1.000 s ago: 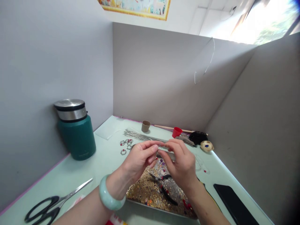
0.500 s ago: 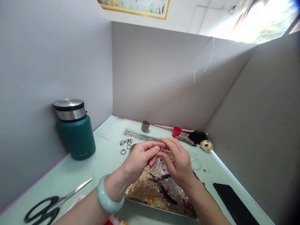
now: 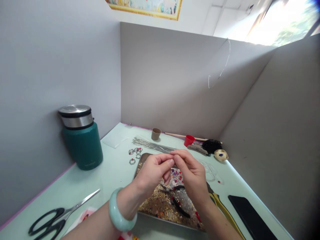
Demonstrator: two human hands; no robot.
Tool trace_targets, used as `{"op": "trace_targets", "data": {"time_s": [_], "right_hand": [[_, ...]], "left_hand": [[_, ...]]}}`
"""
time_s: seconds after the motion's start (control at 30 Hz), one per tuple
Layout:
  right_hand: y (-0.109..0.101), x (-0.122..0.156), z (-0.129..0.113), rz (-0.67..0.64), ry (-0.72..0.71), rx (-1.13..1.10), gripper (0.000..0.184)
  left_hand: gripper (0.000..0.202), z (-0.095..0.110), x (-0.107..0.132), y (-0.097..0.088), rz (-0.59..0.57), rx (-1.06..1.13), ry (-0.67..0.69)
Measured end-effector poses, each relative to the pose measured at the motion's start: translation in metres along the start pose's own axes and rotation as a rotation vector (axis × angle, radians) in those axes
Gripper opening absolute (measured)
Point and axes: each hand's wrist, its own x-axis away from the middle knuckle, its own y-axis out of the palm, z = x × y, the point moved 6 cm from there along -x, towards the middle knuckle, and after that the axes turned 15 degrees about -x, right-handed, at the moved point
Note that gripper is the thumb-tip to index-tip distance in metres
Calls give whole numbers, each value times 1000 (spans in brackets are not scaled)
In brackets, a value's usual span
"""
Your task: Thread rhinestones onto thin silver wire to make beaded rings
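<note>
While one green flask (image 3: pixel 83 143) is standing close to the left edge of the desk (image 3: pixel 111 176), one pair of scissors (image 3: pixel 66 211) is lying before it, its lower handle being cut off. A red packet (image 3: pixel 126 236) is showing only partly by the left forearm (image 3: pixel 93 225). Small rings (image 3: pixel 132 159) are lying beside the tray (image 3: pixel 145 156); one is lying alone, the others are overlapping, so I cannot count them surely. A strip of desk is separating scissors and tray. Above the tray's many beads (image 3: pixel 152 206), the left hand (image 3: pixel 155 168) and the right hand (image 3: pixel 191 170) are meeting, thumbs and forefingers pinching together; what they are grasping I cannot tell, because the fingertips are hiding it. One pair of black-handled pliers (image 3: pixel 181 210) is resting on the beads below. Near the far edge, two cups are standing, a brown cup (image 3: pixel 156 134) and a red cup (image 3: pixel 189 141). One yellow-handled tool (image 3: pixel 226 210) is lying partly behind the right forearm (image 3: pixel 216 220). One flat black object (image 3: pixel 251 213) is lying near the right edge, its end being cut off.
</note>
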Motion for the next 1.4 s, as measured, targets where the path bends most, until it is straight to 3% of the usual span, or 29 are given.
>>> {"op": "trace_targets", "data": {"time_s": [0.23,0.4,0.73,0.9,1.07,1.27,1.4], "right_hand": [[0,1,27,53,473,-445,14],[2,0,34,-30,624,-543,18],[-8,-6,25,-88,427,-214,20],[-8,-6,23,-122,432,-222,25],[-6,-7,14,-232,385,-130,24],[-9,-7,18,-148,359,4,21],[-7,-8,12,-151,228,150,16]], "left_hand": [[19,-8,-2,-2,-35,2,-40],[17,-7,-2,-4,-51,-78,-61],[18,0,-1,-12,72,-250,-70],[16,2,-2,-12,31,-236,-54],[16,4,-2,-14,96,-320,-71],[16,1,-3,-15,132,-507,1],[19,0,-2,-17,176,-637,54]]}}
